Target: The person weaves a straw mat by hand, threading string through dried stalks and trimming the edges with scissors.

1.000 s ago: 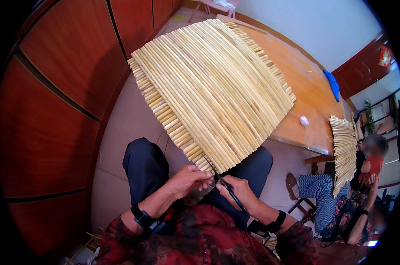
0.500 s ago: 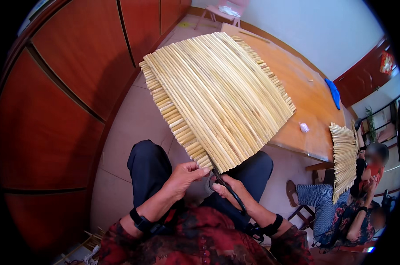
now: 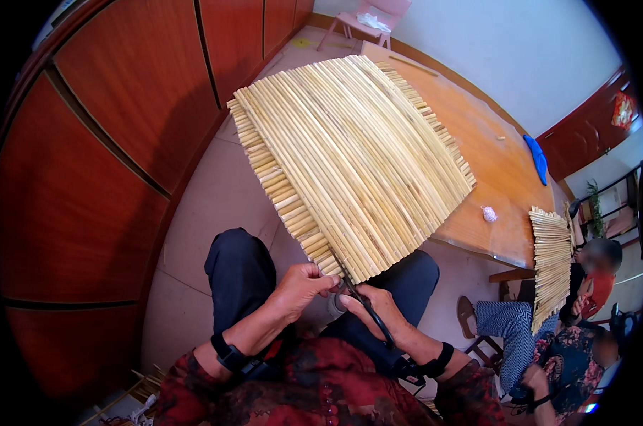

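Observation:
A large mat of straw-coloured reed stalks (image 3: 350, 167), laid side by side in crossing layers, slants up from my knees to the wooden table. My left hand (image 3: 298, 291) is closed at its near corner, thumb and fingertips pinching by the stalk ends; anything finer between them is too small to see. Black-handled scissors (image 3: 380, 324) are in my right hand (image 3: 384, 311), their handle loop pointing toward me. The blades meet the mat's corner right beside my left fingertips, and their tips are partly hidden there.
The orange-brown table (image 3: 470, 227) bears a pale ball of string (image 3: 489, 214) and a blue cloth item (image 3: 536, 160). Red-brown cabinets (image 3: 137, 92) line the left. A pink chair (image 3: 378, 20) stands at the back. Two people sit at right beside another reed mat (image 3: 551, 266).
My hands stay at the mat's corner with only a slight shift. The whole view has moved a little. At right, a co-worker's raised arm has come down.

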Tool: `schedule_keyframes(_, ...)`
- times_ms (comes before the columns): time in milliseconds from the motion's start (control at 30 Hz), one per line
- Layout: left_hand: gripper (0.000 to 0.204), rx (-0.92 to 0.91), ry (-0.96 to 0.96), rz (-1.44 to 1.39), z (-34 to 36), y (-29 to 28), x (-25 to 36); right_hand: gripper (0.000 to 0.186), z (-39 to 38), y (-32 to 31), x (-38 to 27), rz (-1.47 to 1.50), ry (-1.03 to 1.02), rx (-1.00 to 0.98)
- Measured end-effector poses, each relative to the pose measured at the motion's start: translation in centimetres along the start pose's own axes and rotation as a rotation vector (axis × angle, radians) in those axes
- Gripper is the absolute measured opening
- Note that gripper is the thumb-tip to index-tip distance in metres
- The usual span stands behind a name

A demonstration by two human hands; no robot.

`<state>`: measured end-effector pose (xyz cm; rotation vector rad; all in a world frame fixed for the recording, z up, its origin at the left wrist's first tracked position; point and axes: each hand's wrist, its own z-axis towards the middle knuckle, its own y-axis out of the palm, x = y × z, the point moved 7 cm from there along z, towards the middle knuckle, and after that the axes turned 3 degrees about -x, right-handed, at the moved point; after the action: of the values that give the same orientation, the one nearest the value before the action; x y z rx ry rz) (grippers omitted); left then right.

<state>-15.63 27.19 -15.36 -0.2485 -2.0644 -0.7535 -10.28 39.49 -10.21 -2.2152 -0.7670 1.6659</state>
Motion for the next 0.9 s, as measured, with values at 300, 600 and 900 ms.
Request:
schedule_keyframes(300, 0.022, -0.091, -0.113, -0.073, -0.9, 1.0, -1.1, 0.022, -0.1, -0.9, 0.2, 0.010, -0.035, 0.031)
schedule_keyframes(600, 0.027, -0.006, -0.061, -0.017, 0.1, -0.4, 0.2, 0.043, -0.3, 0.3, 2.1, 0.160, 0.068, -0.153)
schedule_keyframes(900, 0.022, -0.009, -0.083, -0.086, 0.8, -0.2, -0.6, 0.045, 0.2, 0.2, 0.1, 0.243, 0.040, -0.157)
